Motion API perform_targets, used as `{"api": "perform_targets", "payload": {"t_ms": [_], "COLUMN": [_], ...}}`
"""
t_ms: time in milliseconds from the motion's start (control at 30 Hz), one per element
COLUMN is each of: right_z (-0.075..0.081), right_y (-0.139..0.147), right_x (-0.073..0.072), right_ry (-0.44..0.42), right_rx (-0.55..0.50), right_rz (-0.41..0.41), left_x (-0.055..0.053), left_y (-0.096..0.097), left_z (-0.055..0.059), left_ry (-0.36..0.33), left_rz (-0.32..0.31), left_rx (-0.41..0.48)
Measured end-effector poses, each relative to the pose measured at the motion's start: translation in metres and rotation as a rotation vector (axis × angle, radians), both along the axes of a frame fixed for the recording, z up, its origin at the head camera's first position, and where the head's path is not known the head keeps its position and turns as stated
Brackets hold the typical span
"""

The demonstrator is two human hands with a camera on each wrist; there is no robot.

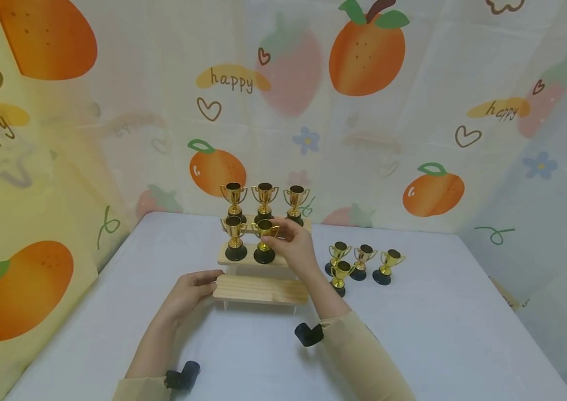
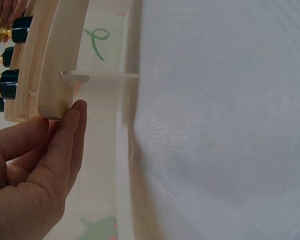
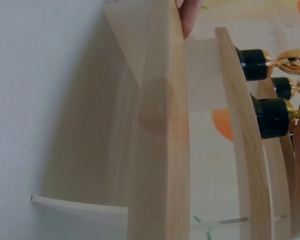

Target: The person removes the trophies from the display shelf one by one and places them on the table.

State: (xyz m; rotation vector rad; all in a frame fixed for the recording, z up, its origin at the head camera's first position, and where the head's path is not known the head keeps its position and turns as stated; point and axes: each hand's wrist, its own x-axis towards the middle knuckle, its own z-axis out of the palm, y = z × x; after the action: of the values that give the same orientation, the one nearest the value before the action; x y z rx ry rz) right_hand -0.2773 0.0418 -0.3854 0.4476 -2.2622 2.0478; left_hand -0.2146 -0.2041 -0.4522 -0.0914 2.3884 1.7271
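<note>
A tiered wooden display stand [image 1: 260, 291] with clear supports stands on the white table. Three gold trophy cups, among them one at the left [image 1: 234, 194], fill its top tier. On the middle tier, a trophy cup with a black base [image 1: 235, 231] stands at the left end. Beside it is a second trophy cup [image 1: 264, 256], upright, which my right hand [image 1: 294, 249] pinches by its gold upper part. My left hand [image 1: 185, 296] grips the left end of the lowest board; in the left wrist view the thumb and fingers close around that board end [image 2: 55, 95].
Several more trophy cups [image 1: 384, 267] stand grouped on the table to the right of the stand. A fruit-patterned cloth [image 1: 273, 139] hangs behind the table [image 1: 414, 345]. Black wrist cameras sit on both forearms.
</note>
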Motion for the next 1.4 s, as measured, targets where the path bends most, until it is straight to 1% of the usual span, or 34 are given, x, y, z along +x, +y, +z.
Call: {"api": "perform_targets", "payload": {"t_ms": [133,400,433,567,700,800,1000,1100,1200,1400], "right_z": [0.0,-0.001,0.0,0.001,0.001,0.002,-0.001,-0.001,0.002,0.004], "right_y": [0.002,0.009,0.01,0.014,0.019,0.024,0.035,0.042,0.049,0.061], "right_x": [0.0,0.001,0.002,0.003,0.004,0.005,0.006,0.009,0.013,0.016], "right_ry": [0.001,0.007,0.009,0.019,0.002,-0.01,0.029,0.016,0.002,0.004], "right_rx": [-0.002,-0.026,-0.028,-0.03,-0.038,-0.051,-0.081,-0.076,-0.072,-0.072], "right_rz": [-0.006,0.004,0.002,-0.015,-0.031,-0.036,-0.042,-0.05,-0.052,-0.052], "left_x": [0.0,0.0,0.0,0.0,0.0,0.0,0.001,0.001,0.001,0.0], "left_y": [0.0,0.001,0.001,0.001,0.001,0.001,0.001,0.001,0.001,0.001], "left_z": [0.001,0.003,0.003,0.004,0.004,0.003,0.003,0.004,0.004,0.003], "left_ry": [0.002,0.001,-0.005,-0.008,-0.007,-0.003,0.001,0.003,0.001,-0.008], "left_rz": [-0.005,-0.005,0.002,-0.003,0.001,0.002,-0.007,-0.016,-0.009,0.001], "left_rx": [0.012,-0.003,0.001,0.004,0.0,-0.008,0.009,0.016,0.009,-0.003]}}
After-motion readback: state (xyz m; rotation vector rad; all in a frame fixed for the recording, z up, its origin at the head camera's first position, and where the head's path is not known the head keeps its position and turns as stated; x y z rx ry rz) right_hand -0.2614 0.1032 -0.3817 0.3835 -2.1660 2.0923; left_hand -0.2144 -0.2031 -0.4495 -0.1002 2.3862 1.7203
